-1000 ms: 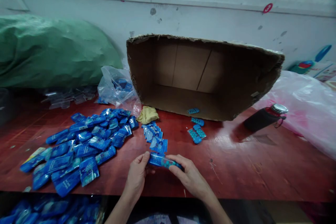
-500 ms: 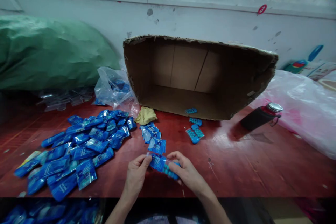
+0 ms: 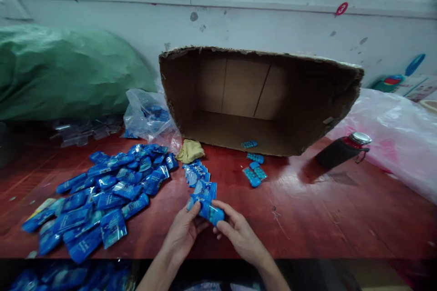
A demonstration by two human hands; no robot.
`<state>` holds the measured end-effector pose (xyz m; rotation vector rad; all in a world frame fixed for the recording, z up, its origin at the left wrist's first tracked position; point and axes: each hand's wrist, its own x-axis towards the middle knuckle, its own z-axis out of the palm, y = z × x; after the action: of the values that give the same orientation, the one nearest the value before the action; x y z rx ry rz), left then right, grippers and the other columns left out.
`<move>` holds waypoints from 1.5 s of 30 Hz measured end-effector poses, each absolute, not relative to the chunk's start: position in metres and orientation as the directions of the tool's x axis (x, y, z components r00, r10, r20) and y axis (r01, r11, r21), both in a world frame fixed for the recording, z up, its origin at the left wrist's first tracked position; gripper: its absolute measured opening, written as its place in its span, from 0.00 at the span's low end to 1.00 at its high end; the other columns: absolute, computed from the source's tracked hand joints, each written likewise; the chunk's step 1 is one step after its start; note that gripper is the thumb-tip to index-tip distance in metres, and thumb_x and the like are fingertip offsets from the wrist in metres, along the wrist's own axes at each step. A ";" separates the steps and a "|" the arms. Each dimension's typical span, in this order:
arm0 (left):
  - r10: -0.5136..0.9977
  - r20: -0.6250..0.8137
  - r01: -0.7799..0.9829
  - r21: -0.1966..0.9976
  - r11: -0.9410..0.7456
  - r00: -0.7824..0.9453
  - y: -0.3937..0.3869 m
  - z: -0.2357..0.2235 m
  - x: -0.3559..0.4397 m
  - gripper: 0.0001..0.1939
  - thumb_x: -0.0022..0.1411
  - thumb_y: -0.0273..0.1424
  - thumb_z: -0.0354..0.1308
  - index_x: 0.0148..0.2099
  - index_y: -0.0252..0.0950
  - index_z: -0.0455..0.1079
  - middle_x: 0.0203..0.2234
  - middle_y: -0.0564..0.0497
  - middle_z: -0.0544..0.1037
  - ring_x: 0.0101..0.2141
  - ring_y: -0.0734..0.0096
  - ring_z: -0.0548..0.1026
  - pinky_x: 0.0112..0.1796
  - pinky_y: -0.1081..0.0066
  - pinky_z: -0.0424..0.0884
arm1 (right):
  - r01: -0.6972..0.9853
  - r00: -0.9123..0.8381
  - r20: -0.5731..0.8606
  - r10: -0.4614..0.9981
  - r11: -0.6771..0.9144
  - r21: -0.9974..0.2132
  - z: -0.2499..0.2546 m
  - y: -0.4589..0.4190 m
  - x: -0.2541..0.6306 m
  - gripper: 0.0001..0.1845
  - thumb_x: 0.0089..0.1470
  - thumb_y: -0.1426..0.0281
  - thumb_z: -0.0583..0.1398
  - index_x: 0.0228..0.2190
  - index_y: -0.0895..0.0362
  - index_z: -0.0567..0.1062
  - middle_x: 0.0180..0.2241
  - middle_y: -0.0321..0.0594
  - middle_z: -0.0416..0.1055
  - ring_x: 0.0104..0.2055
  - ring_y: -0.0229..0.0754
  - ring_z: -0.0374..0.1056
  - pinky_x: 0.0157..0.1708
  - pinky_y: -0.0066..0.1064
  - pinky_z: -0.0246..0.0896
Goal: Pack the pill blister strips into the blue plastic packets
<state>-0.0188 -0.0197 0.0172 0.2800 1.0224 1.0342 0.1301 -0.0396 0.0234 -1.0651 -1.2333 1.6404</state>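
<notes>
Between both hands, over the front part of the red table, is a small blue packet (image 3: 212, 213) with blue round pieces showing in its far end. My left hand (image 3: 182, 227) pinches its left end between thumb and fingers. The thumb and fingers of my right hand (image 3: 237, 232) close on its right end. Just beyond the hands lies an overlapping row of printed blue cards (image 3: 206, 190). A few clear packs of blue round pieces (image 3: 252, 176) lie farther off to the right. Left of my hands spreads a heap of shiny blue packets (image 3: 112, 198).
A large cardboard box (image 3: 239, 134) lies on its side at the back, opening toward me. Nearby are a yellow cloth (image 3: 191, 151) and a clear plastic bag (image 3: 146, 122). A dark bottle (image 3: 341, 150) stands right; a green sack (image 3: 68, 72) rests left. More blue packets (image 3: 68, 277) sit below the table edge.
The clear section with round pieces stuck out to the right of the printed part; now the two overlap in a shorter bundle. My right hand has come closer to my left.
</notes>
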 end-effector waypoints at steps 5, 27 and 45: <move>0.812 -0.570 -0.635 0.582 0.508 0.128 -0.022 0.019 -0.015 0.11 0.47 0.31 0.61 0.35 0.36 0.67 0.27 0.52 0.78 0.29 0.69 0.75 0.34 0.68 0.70 | -0.237 -0.229 -0.186 0.956 -0.240 -0.941 0.012 -0.038 0.125 0.20 0.45 0.72 0.58 0.43 0.56 0.66 0.28 0.34 0.68 0.23 0.32 0.63 0.23 0.25 0.59; 0.753 -0.476 -0.498 0.565 0.658 0.454 -0.022 0.031 -0.018 0.13 0.50 0.30 0.59 0.40 0.33 0.72 0.27 0.47 0.77 0.28 0.69 0.75 0.30 0.71 0.69 | -0.040 -0.308 -0.075 0.948 -0.091 -0.995 0.030 -0.037 0.137 0.41 0.36 0.75 0.65 0.52 0.46 0.59 0.47 0.35 0.62 0.47 0.43 0.60 0.48 0.35 0.54; 0.756 -0.511 -0.493 0.573 0.654 0.408 -0.029 0.034 -0.009 0.12 0.53 0.30 0.56 0.42 0.34 0.70 0.34 0.47 0.77 0.31 0.70 0.75 0.30 0.71 0.72 | -0.301 -0.335 -0.119 0.935 -0.225 -0.927 0.013 -0.031 0.137 0.36 0.36 0.79 0.62 0.49 0.48 0.64 0.40 0.34 0.64 0.37 0.37 0.63 0.37 0.28 0.59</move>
<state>-0.0094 -0.0291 0.0338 0.3595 0.8281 0.8084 0.1369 -0.0314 0.0132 -0.9048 -1.0741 1.7143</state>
